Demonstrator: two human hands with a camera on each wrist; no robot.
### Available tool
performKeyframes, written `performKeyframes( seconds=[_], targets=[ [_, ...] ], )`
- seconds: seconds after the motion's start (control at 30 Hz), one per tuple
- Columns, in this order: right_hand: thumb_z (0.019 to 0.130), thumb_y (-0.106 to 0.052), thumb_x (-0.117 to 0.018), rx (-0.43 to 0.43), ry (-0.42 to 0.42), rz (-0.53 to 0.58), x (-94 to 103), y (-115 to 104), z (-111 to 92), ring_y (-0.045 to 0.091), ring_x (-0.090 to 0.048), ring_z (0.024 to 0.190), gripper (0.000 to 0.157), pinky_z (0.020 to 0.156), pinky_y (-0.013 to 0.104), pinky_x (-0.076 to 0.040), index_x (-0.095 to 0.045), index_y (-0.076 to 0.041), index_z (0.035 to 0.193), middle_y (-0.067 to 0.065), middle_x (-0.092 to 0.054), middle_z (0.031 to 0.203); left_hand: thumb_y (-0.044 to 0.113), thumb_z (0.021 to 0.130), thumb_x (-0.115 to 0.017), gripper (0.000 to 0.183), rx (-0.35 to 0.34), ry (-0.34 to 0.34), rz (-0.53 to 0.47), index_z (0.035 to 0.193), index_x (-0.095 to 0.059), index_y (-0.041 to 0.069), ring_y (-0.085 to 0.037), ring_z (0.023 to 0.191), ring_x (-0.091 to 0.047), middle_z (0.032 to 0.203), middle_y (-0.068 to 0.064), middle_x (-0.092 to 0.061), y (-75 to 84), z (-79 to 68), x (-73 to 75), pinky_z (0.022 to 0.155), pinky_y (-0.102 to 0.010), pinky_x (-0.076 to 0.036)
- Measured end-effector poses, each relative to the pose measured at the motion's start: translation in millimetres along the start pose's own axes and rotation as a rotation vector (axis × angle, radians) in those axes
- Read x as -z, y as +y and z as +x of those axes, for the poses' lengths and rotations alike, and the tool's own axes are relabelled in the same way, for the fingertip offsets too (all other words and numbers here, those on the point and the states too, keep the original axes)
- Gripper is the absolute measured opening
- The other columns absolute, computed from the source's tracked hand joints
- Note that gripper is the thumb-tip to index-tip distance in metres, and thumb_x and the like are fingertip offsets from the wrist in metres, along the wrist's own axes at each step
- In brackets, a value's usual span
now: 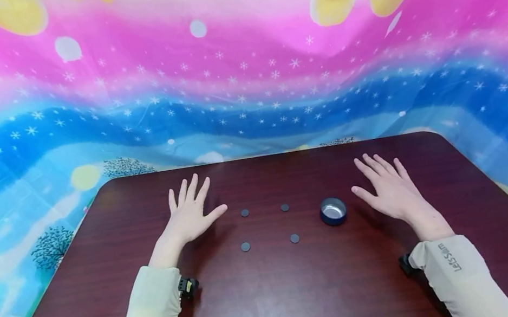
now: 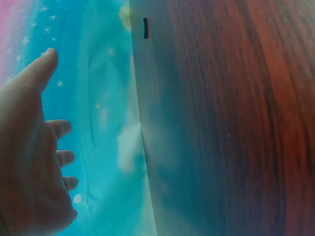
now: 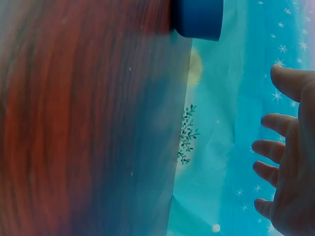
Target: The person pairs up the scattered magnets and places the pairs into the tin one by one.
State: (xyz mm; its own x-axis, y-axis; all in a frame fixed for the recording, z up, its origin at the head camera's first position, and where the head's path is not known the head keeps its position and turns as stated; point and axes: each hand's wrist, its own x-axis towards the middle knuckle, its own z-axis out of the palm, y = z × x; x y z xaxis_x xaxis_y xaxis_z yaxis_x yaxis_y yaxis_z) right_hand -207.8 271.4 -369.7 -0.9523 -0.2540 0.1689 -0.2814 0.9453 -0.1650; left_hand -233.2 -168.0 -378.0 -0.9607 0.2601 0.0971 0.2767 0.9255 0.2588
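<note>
Discs and bowl sit between your left hand and right hand, both spread and empty, likely placed for easy reach.

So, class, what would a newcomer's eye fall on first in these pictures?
Likely the bright backdrop, a pink and blue snowflake-patterned cloth behind the table. Next, the left hand and right hand, both spread over it. Between them sit four small dark discs and, nearer the right hand, a blue bowl.

Tbl glossy wood-look, bowl shiny metal int., smooth ext., discs matt, backdrop cloth.
</note>
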Motion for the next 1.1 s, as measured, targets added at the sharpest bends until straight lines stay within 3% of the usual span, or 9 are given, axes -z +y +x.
performKeyframes(
  seconds=[0.57,1.1],
  targets=[
    [0.089,-0.058,-0.038,0.001,0.02,0.004,-10.6,-21.4,13.6,0.036,-0.017,0.136,0.073,0.107,0.057,-0.004,-0.024,-0.013,0.145,0.016,-0.024,0.148,0.063,0.083,-0.044,0.082,-0.023,-0.005,-0.034,0.146,-0.018,0.016,-0.034,0.139,0.001,0.152,-0.012,-0.009,9.3,2.8,-9.5,0.106,-0.057,0.004],
    [0.084,-0.057,-0.049,0.049,0.054,0.051,-17.8,-48.3,25.0,0.033,-0.023,0.134,0.075,0.108,0.054,-0.007,-0.033,-0.011,0.141,0.015,-0.034,0.143,0.06,0.083,-0.049,0.081,-0.034,0.003,-0.053,0.144,-0.025,0.013,-0.032,0.139,-0.007,0.15,-0.013,-0.019,20.6,3.6,-15.8,0.106,-0.057,0.004]
  ],
)
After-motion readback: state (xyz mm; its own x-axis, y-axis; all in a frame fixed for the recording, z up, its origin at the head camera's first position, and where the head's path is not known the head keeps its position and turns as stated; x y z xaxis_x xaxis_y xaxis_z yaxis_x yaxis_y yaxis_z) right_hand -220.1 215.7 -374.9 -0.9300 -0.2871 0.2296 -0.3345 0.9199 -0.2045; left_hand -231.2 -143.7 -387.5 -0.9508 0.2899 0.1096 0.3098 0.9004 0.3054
